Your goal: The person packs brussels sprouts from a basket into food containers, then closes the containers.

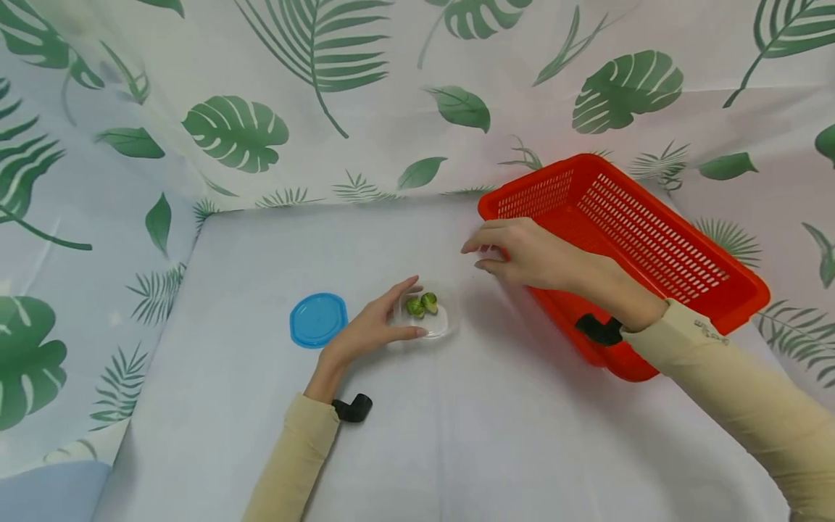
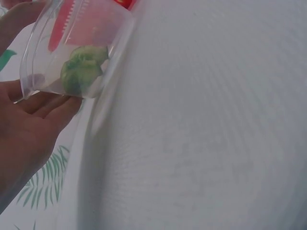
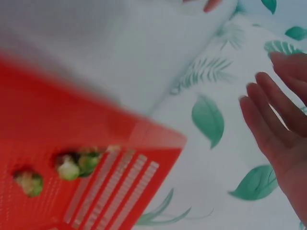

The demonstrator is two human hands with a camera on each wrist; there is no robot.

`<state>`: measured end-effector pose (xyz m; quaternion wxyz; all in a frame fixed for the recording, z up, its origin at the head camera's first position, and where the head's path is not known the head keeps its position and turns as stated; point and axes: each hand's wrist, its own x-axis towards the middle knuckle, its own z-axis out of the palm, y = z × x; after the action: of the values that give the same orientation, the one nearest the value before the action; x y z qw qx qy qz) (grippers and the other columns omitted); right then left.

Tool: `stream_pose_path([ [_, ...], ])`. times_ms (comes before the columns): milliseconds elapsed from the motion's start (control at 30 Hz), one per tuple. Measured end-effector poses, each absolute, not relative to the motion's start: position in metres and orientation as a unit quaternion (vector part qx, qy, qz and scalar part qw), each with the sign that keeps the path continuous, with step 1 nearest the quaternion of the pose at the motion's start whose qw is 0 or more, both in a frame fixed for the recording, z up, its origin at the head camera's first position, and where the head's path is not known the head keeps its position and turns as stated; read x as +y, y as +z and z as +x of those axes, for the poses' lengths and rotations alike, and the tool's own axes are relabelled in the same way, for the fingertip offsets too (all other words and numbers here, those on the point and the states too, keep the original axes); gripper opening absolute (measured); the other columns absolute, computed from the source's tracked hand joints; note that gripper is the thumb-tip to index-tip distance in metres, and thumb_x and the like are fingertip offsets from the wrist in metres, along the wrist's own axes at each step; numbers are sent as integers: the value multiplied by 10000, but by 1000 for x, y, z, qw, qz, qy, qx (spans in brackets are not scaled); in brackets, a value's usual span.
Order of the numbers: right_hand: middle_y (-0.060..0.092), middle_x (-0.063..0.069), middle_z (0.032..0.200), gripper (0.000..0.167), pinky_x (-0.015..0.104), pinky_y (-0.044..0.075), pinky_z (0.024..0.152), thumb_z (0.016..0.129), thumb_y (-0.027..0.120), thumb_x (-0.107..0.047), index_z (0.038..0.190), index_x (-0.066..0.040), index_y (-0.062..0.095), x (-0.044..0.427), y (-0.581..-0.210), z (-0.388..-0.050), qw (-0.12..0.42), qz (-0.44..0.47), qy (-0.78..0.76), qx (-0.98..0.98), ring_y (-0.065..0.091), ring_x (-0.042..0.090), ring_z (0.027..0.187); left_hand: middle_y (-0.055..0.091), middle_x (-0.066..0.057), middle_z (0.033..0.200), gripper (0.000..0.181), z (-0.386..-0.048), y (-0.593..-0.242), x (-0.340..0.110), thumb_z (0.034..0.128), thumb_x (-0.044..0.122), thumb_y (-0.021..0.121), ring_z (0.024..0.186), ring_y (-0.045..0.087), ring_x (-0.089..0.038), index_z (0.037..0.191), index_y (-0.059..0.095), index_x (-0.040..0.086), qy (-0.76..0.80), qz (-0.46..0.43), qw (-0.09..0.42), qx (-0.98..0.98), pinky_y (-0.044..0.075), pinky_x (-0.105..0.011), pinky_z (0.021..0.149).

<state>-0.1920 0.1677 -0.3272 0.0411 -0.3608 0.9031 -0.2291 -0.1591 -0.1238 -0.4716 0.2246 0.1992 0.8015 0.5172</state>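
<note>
My left hand (image 1: pixel 367 328) holds a small clear plastic container (image 1: pixel 446 323), its thumb on the near side and fingers at the far side. Two green Brussels sprouts (image 1: pixel 422 305) lie inside; through the wall in the left wrist view the sprouts (image 2: pixel 82 70) sit at the bottom. To the right, my right hand (image 1: pixel 522 254) hovers by the left rim of a red plastic basket (image 1: pixel 652 235), fingers loosely bent and nothing held. In the right wrist view, its fingers are extended, and Brussels sprouts (image 3: pixel 67 166) show inside the basket.
A blue lid (image 1: pixel 318 320) lies flat on the white table (image 1: pixel 391 442), left of the container. The leaf-printed cloth (image 1: pixel 365 109) rises behind the table and along its sides. The basket stands slanted across the table's right side.
</note>
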Motion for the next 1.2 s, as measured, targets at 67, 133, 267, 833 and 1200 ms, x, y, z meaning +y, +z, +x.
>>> stream_pose_path([
  [67,751,45,1102,277,385,606,843,910,758,-31,1180,-92,760,175,-323,-197,24,-347,-234,908,688,213,979,399,83,1625,945,-162,-470,-123,899,404,800,1576,220,-175,1651,237,296,514,200,227,803,229,-520,1265],
  [133,754,49,1072,275,409,608,841,903,753,-10,1167,-87,766,181,-323,-201,1,-335,-239,911,690,216,968,398,78,1626,946,-163,-468,-123,896,400,802,1578,216,-188,1650,240,295,514,198,230,802,224,-527,1265],
  [267,751,70,1036,255,431,599,809,895,751,15,1134,-71,773,190,-325,-209,-38,-317,-255,913,671,215,898,397,75,1626,949,-163,-467,-123,893,389,809,1580,214,-202,1649,245,286,516,199,235,800,222,-535,1264],
  [833,732,209,1119,267,529,567,898,922,692,14,1184,7,745,230,-359,-252,36,-225,-222,948,634,352,995,377,37,1645,950,-163,-466,-123,907,347,801,1583,206,-209,1655,225,242,515,206,224,801,226,-510,1268],
  [1200,739,209,1099,277,454,550,806,880,692,66,1150,36,749,246,-391,-276,71,-227,-197,951,623,316,940,386,72,1637,953,-164,-468,-122,894,401,804,1578,218,-199,1651,242,266,512,198,224,805,239,-537,1257],
])
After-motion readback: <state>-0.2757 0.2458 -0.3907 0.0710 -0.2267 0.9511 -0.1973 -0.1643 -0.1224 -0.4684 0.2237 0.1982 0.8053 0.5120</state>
